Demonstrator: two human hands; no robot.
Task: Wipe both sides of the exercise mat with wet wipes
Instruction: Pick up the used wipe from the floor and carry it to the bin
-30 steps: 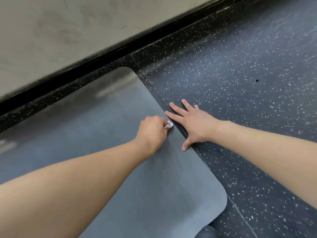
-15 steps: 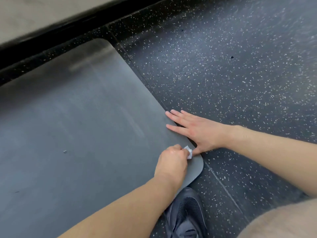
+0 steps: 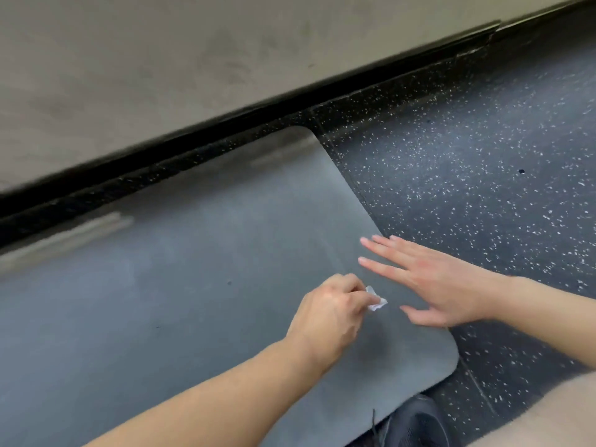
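Observation:
A grey exercise mat [image 3: 200, 272] lies flat on the dark speckled floor, its right edge and two rounded corners in view. My left hand [image 3: 329, 314] grips a small crumpled white wet wipe [image 3: 472, 301], which sticks out past the fingers just above the mat near its right edge. My right hand [image 3: 442, 285] is spread with straight fingers over the mat's right edge, fingertips over the mat, the heel over the floor. Whether the palm touches the mat I cannot tell.
A black skirting strip [image 3: 225, 121] and a beige wall [image 3: 161, 59] run along the mat's far side. Dark speckled rubber floor [image 3: 467, 156] stretches to the right. My dark shoe [image 3: 416, 424] and a bare knee [image 3: 548, 414] sit at the mat's near right corner.
My left hand with the wipe has moved from the mat's near right corner inward and away from it. My right hand has slid further onto the mat. The view has tilted up towards the wall.

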